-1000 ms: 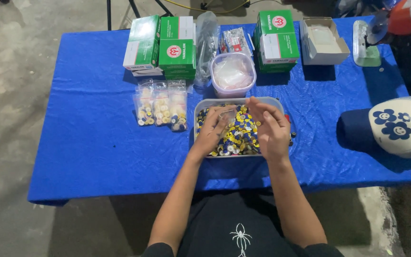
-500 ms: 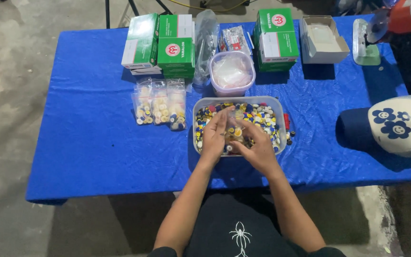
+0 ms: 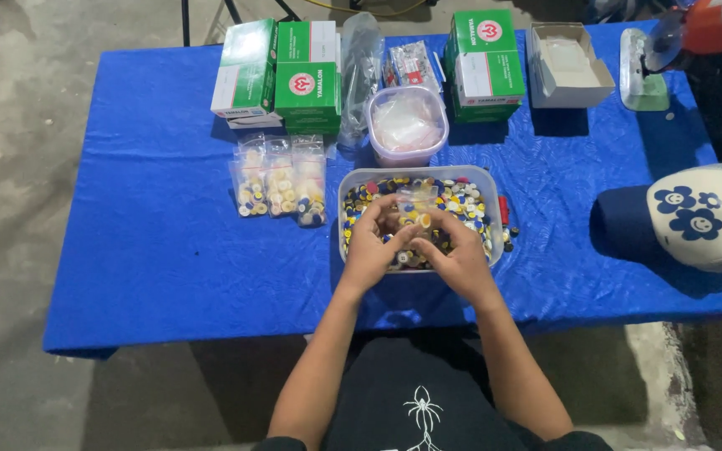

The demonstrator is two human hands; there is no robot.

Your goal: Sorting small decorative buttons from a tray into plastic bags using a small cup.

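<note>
Left hand (image 3: pixel 371 249) and right hand (image 3: pixel 459 259) pinch a small clear bag (image 3: pixel 415 209) together above the tub of buttons (image 3: pixel 353 185). Bag upright, long axis vertical, mouth's direction unclear. Three filled bags (image 3: pixel 280 182) lie left of the tub.

At frame centre a tub of buttons (image 3: pixel 470 200) sits on the surface (image 3: pixel 152 259); filled bags (image 3: pixel 280 179) lie left, a lidded tub (image 3: pixel 407 125) behind, a cap (image 3: pixel 695 217) far right.
</note>
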